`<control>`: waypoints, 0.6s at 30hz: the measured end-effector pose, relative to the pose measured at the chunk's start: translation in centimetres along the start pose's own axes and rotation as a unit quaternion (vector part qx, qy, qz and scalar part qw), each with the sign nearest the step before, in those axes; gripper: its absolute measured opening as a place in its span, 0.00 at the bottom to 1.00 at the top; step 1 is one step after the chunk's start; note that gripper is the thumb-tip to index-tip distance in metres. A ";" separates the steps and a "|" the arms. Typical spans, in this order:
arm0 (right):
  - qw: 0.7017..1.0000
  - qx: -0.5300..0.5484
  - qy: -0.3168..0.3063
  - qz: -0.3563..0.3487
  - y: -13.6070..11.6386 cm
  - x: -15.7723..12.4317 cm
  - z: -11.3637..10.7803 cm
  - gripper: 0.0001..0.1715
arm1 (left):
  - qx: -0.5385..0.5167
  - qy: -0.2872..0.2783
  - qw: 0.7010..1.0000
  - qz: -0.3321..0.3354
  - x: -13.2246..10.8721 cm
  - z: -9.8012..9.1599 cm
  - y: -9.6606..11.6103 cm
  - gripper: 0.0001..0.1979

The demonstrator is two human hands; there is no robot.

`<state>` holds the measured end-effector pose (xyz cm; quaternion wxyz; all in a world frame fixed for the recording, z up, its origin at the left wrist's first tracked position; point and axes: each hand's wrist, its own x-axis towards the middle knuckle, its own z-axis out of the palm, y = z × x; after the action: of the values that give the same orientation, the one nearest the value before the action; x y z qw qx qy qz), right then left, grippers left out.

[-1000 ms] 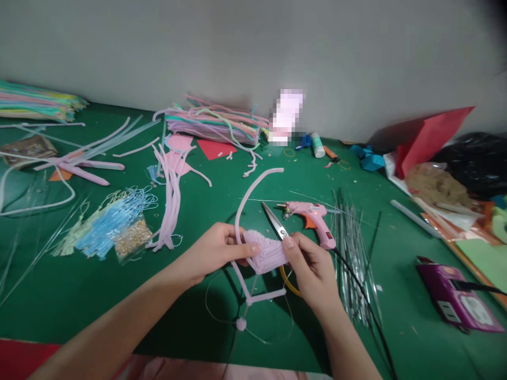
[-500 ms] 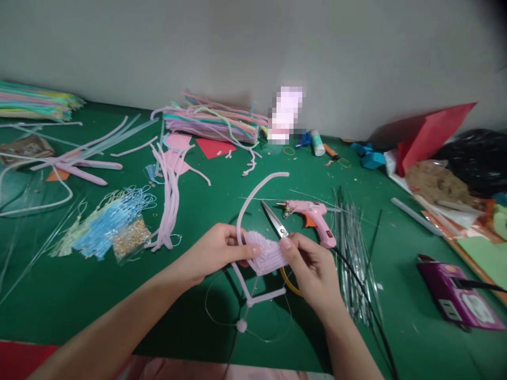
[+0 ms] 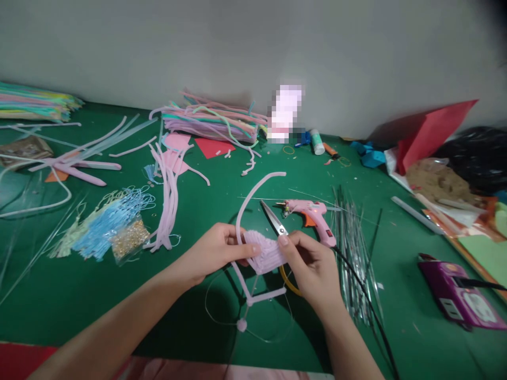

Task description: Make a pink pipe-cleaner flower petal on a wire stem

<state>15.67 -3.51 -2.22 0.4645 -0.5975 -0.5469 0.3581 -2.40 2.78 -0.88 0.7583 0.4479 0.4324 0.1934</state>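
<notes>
Between my two hands is a pale lilac pipe-cleaner piece (image 3: 264,256), its rows packed side by side into a pointed shape. My left hand (image 3: 224,250) pinches its left side, thumb on top. A long loose end curves up from there. My right hand (image 3: 307,264) pinches the right edge between thumb and fingers. Below hangs a V of pipe cleaner (image 3: 249,300), with a small fuzzy ball (image 3: 241,325) and thin wire loops under it. Scissors (image 3: 273,217) with yellow handles lie behind the piece, partly hidden by my right hand. A pink glue gun (image 3: 311,211) lies just beyond.
Thin metallic stems (image 3: 352,258) and a black cable lie to the right, near a purple device (image 3: 459,295). At left are blue tassels (image 3: 114,224), a bag of gold beads (image 3: 130,238) and lilac pipe cleaners (image 3: 170,206). A multicoloured bundle (image 3: 214,124) rests by the wall.
Almost nothing differs. Both hands keep their pinch on the pipe-cleaner piece, and its loose curved end has shifted very slightly left.
</notes>
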 end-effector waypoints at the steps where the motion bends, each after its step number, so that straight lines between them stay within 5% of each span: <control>1: 1.000 -0.001 0.001 -0.002 -0.1 0.0 0.0 0.19 | 0.000 -0.001 1.000 -0.001 0.0 0.0 0.0 0.11; 18: 0.999 0.037 -0.009 0.037 -0.3 0.2 0.1 0.19 | -0.013 -0.003 1.000 -0.009 -0.2 0.2 0.3 0.12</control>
<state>15.55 -3.32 -1.91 0.4678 -0.5963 -0.5147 0.4007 -2.29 2.69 -0.52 0.7668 0.4349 0.4319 0.1906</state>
